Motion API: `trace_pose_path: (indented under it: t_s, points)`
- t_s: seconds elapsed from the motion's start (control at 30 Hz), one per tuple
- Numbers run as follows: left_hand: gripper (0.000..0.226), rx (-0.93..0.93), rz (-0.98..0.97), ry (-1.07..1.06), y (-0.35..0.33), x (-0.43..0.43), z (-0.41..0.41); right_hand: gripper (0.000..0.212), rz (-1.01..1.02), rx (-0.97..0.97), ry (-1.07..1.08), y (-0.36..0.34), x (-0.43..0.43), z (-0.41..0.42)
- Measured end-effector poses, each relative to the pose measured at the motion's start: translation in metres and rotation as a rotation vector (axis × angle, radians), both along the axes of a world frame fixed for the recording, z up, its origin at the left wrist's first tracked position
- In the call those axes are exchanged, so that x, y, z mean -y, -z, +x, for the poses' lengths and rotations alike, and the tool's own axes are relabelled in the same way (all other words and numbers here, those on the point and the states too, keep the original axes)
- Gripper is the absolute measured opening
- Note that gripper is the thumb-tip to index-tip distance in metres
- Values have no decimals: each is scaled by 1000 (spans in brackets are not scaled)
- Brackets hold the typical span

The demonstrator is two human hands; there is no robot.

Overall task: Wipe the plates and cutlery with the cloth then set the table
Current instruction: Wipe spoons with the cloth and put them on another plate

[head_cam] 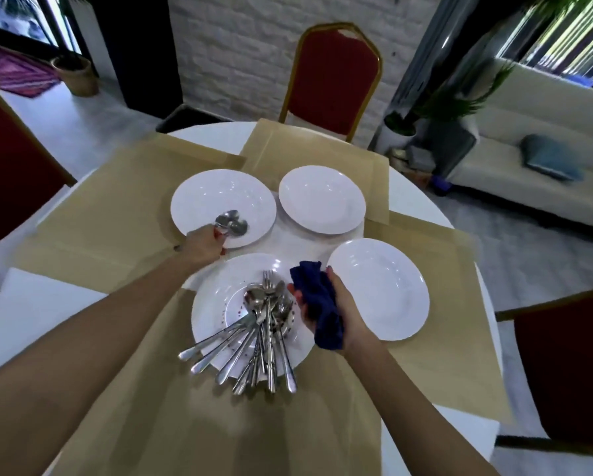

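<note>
The left hand (204, 247), left of centre in the frame, is closed round the handles of a few spoons (231, 223), whose bowls hang over the near rim of the upper-left plate (223, 204). The right hand (336, 305), right of centre, is bunched round a dark blue cloth (322, 304), soft and limp, its tail drooping below the palm.

Between the hands, the near plate (212, 314) carries the cutlery pile (264, 324): spoons and forks fanned with handles jutting past the rim toward the bottom of the frame. It shows reddish specks, so it likely awaits wiping. Two more plates lie further out, one at upper centre (322, 199) and one at the right (379, 290), both looking clean, on tan mats (116, 207) over a white table (30, 304).

The cutlery is stiff, smooth and apt to slide against itself; best taken by the handles, a few pieces together. The plates look glossy and breakable, so lift them by the rim with a firm pinch
</note>
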State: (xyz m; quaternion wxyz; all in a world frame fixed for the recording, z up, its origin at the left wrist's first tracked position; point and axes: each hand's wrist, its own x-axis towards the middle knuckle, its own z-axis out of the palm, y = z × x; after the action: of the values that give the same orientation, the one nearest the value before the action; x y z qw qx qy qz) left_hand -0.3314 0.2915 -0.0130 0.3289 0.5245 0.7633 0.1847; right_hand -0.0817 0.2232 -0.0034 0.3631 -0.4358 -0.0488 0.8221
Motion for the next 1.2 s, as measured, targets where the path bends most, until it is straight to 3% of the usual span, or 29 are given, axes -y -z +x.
trace_pose_path:
  t_s: [0.07,0.17,0.33,0.4,0.47,0.53,0.67,0.93,1.1,1.2]
  points:
    - [33,-58,-1,-24,13,-8,-7,35,16,-42,-14,0,2,0]
    - [38,-322,-17,90,23,-11,-12,19,30,-30,-10,6,4,1]
    - [32,-822,-22,210,14,2,-10,46,0,-17,-1,24,0,9]
    - [35,-786,66,191,4,18,3,44,32,54,-38,30,-3,11]
    - [34,-606,129,216,1,46,22,31,-14,44,-34,33,-5,11]
    - [38,-455,22,304,4,81,46,22,-45,38,-27,31,-4,11]
    - [47,-587,-180,331,15,117,79,19,-46,87,-7,21,9,11]
    - [70,-641,-147,356,16,138,98,18,-60,185,9,2,42,16]
    - [59,-462,-170,247,18,154,102,16,-67,267,45,-2,57,14]
    - [46,-485,-177,233,13,156,95,14,-31,349,8,-2,64,12]
